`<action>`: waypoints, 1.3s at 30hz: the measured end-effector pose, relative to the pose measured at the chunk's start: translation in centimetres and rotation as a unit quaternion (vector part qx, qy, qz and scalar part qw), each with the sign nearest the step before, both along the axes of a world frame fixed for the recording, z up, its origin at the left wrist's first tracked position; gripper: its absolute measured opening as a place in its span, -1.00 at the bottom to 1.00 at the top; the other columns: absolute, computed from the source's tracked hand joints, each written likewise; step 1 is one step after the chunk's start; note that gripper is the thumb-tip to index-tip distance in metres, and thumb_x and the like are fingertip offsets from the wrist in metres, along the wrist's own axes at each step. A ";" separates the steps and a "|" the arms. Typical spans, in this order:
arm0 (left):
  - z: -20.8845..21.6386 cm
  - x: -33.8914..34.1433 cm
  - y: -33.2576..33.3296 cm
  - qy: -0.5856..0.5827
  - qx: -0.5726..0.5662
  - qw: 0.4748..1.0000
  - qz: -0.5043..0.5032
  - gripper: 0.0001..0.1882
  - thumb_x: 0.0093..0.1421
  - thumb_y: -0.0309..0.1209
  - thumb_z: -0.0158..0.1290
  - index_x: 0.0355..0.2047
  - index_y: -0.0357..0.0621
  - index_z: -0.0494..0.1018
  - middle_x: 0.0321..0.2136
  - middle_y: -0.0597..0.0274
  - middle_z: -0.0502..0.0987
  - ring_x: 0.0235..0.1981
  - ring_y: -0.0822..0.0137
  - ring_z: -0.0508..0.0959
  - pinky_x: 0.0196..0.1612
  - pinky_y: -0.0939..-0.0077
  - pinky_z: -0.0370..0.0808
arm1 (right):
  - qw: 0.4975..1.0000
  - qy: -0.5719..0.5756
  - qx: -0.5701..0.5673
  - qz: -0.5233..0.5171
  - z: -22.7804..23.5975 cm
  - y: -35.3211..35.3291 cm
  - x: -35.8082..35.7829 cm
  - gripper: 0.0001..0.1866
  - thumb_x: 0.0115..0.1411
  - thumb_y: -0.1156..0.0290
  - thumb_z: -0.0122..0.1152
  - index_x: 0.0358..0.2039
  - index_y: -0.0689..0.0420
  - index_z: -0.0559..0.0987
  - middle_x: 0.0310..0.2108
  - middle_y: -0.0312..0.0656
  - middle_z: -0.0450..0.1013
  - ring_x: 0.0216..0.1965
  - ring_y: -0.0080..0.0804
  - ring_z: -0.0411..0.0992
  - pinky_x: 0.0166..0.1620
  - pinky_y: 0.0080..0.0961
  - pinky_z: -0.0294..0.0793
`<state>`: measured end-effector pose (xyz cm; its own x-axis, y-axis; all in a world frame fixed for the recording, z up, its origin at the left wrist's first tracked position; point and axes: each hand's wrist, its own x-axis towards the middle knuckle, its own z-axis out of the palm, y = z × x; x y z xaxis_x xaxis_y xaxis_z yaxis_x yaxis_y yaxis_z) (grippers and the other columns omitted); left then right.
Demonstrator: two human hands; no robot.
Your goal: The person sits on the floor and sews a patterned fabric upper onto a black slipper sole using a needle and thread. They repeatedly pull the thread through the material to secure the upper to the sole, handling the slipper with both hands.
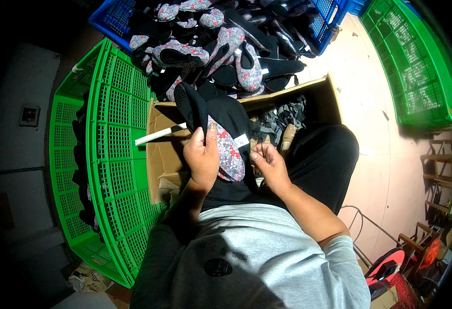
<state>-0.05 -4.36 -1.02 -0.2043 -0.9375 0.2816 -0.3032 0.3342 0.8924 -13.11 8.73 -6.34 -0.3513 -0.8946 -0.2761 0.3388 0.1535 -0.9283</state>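
My left hand (pixel 203 157) is closed round a slipper (pixel 226 152), its thumb lying on the red-and-grey patterned fabric. A black sole-like part (pixel 191 105) rises above the same hand; I cannot tell if it belongs to this slipper or to a second one. From the slipper's right side a small white tag (pixel 241 140) sticks out. Just right of it my right hand (pixel 271 166) is pinched, fingertips close to the slipper's edge. Whatever those fingers hold is too small to make out. Both hands are above my lap.
A cardboard box (pixel 159 159) with dark fabric scraps (pixel 282 119) stands between my legs. A white tube (pixel 159 135) crosses its left side. Ahead, slippers (pixel 221 44) overflow a blue crate (pixel 113 23). Green crates stand left (pixel 125 154) and far right (pixel 409 62).
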 end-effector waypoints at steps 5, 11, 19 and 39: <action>0.0 0.0 0.0 -0.005 -0.002 1.000 -0.003 -0.62 0.30 -0.38 0.09 -0.62 -0.26 0.28 -0.75 0.24 0.12 -0.65 0.55 0.14 -0.62 0.50 0.14 | 0.998 -0.061 -0.002 -0.007 0.2 0.0 0.2 -0.89 0.33 0.41 0.14 -0.30 0.15 0.45 -0.44 -0.43 0.34 -0.45 -0.72 0.27 -0.38 -0.71 0.28; -0.4 -0.1 -0.1 0.004 -0.009 1.000 -0.009 -0.61 0.31 -0.38 0.09 -0.62 -0.26 0.26 -0.75 0.22 0.11 -0.66 0.54 0.13 -0.62 0.49 0.14 | 0.999 -0.040 0.005 0.028 0.0 0.2 -0.1 -0.81 0.34 0.36 0.15 -0.42 0.12 0.45 -0.54 -0.46 0.35 -0.52 -0.71 0.25 -0.41 -0.70 0.27; -0.2 0.0 -0.1 -0.014 -0.013 1.000 -0.005 -0.60 0.31 -0.38 0.09 -0.63 -0.26 0.25 -0.76 0.20 0.13 -0.68 0.52 0.13 -0.64 0.49 0.14 | 0.998 -0.007 -0.036 0.056 0.8 0.7 -0.1 -0.76 0.28 0.31 0.24 -0.42 0.16 0.45 -0.53 -0.42 0.35 -0.50 -0.69 0.27 -0.40 -0.66 0.31; 8.2 1.7 -2.1 -0.386 0.097 0.846 -0.356 -0.66 0.15 -0.24 0.15 -0.41 -0.37 0.45 -0.62 -0.15 0.46 -0.57 -0.02 0.50 -0.48 0.24 0.37 | 0.983 0.141 -0.044 0.110 0.2 0.9 0.6 -0.76 0.28 0.28 0.20 -0.28 0.19 0.44 -0.50 -0.23 0.35 -0.46 -0.50 0.30 -0.37 -0.51 0.34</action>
